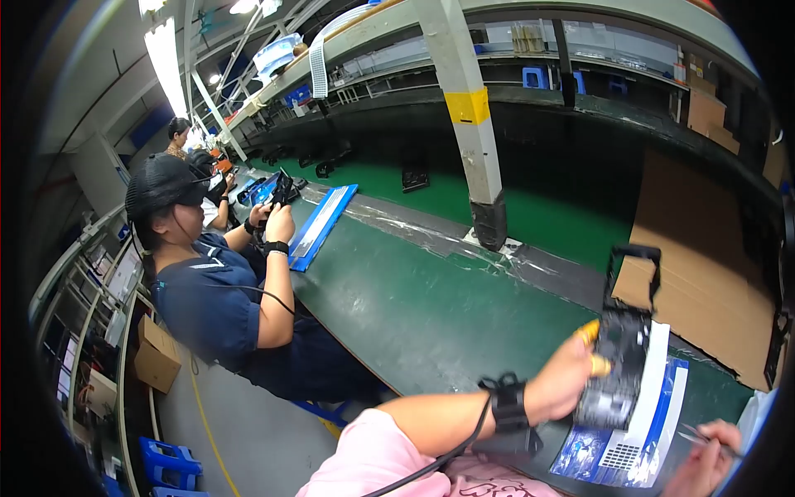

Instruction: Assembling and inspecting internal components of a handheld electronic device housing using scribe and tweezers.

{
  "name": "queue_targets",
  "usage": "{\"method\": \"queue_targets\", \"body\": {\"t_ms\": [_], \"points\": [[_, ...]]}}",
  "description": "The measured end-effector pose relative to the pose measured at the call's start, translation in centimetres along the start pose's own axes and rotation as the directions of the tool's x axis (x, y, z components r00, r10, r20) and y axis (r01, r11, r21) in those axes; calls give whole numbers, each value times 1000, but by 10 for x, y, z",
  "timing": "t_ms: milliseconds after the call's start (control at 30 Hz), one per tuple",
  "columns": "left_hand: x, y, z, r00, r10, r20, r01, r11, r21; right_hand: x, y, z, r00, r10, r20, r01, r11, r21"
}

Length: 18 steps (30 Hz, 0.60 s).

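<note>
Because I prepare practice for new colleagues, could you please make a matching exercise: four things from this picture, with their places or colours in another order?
Column one
1. Near black part
2. Tweezers
3. Post
4. Cardboard

Column two
A. White, yellow band
B. Wearer's right hand
C. Brown, flat
D. Wearer's left hand

Pairs: 1-D, 2-B, 3-A, 4-C

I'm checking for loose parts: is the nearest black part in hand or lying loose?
In hand: the left hand holds the black part, with yellow-tipped fingers at its edge.
</note>
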<state>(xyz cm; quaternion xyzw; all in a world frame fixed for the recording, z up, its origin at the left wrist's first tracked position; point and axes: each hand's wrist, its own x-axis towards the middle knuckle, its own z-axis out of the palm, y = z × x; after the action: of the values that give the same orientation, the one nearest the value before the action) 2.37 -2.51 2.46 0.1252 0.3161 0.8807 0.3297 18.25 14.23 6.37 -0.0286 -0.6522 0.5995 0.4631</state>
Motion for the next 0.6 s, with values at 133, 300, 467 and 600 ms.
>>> {"method": "queue_targets", "body": {"t_ms": [133, 300, 467, 600], "points": [[98, 54, -38, 989, 145, 13, -144, 961, 236, 10, 30, 4, 997, 54, 55, -63, 982, 176], [215, 97, -120, 760, 407, -507, 46, 744, 667, 17, 42, 9, 990, 15, 143, -85, 863, 499], [236, 17, -58, 762, 642, -89, 243, -157, 957, 30, 68, 7, 983, -5, 184, -128, 699, 703], [259, -58, -15, 872, 390, 297, -283, -94, 955, 32, 88, 14, 970, -16, 244, -204, 497, 843]]}}
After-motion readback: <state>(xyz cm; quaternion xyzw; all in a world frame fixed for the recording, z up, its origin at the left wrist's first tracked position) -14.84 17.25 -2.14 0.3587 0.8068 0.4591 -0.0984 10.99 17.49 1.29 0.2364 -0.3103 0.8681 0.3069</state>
